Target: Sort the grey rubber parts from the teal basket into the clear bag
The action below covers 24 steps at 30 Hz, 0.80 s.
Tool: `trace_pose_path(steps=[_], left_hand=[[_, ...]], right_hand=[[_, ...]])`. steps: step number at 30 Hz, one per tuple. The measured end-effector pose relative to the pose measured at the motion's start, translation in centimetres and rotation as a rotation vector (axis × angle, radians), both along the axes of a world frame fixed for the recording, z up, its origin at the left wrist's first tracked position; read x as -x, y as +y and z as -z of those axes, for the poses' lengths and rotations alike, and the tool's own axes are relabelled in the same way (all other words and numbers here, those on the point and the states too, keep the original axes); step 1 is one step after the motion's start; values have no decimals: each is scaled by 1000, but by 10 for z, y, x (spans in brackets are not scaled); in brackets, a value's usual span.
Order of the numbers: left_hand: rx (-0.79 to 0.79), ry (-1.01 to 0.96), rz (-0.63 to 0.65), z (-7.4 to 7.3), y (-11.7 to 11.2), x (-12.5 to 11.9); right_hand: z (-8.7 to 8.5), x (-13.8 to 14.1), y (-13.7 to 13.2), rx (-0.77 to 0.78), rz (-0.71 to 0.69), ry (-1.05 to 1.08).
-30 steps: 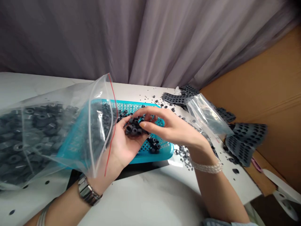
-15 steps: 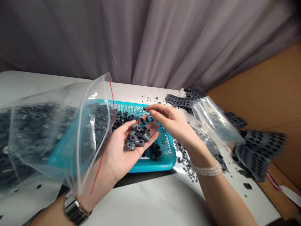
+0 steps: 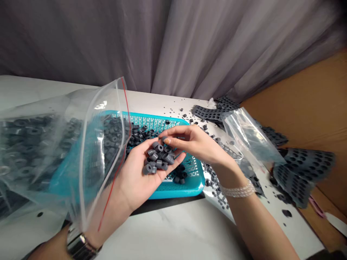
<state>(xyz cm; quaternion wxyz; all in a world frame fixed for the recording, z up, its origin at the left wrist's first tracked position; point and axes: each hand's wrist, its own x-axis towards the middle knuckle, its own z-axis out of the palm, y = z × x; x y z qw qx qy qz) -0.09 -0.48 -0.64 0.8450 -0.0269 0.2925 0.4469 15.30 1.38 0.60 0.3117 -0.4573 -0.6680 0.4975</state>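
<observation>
My left hand (image 3: 138, 173) is cupped palm up above a teal perforated basket (image 3: 189, 186), with a heap of small grey rubber rings (image 3: 159, 157) lying in it. It also keeps hold of the mouth of a large clear zip bag (image 3: 54, 151) with a red seal line, full of the same rings. My right hand (image 3: 195, 144) reaches across from the right, its fingertips pinched together at the top of the heap in my left palm. More grey rings lie in the basket.
A smaller clear bag (image 3: 249, 139) lies right of the basket. Dark perforated rubber sheets (image 3: 300, 173) and scattered rings (image 3: 217, 184) cover the white table's right side. A brown cardboard wall (image 3: 306, 108) stands at the right, a grey curtain behind.
My right hand lifted off the heap, reached toward the basket's far edge, then came back with fingertips on the rings. My left palm opened flatter. The view shifted slightly.
</observation>
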Motion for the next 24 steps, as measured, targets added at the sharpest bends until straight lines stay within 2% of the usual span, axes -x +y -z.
trace_pose_path(steps=[3, 8, 10, 12, 14, 20, 22, 24], left_hand=[[-2, -17, 10, -1, 0, 1], [7, -33, 10, -4, 1, 5], [17, -22, -20, -6, 1, 6], [10, -26, -30, -6, 1, 6], [1, -28, -27, -7, 2, 5], [28, 35, -92, -6, 4, 2], [57, 37, -79, -6, 4, 2], [60, 32, -74, -7, 4, 2]], right_hand=[[2, -2, 1, 74, 42, 140], [6, -10, 10, 228, 350, 599], [5, -15, 14, 275, 450, 706], [4, -17, 15, 303, 488, 727], [1, -15, 12, 284, 420, 623], [-11, -3, -5, -36, 24, -85], [-12, -2, -7, -68, -49, -129], [-12, -2, -6, -31, -104, -64]])
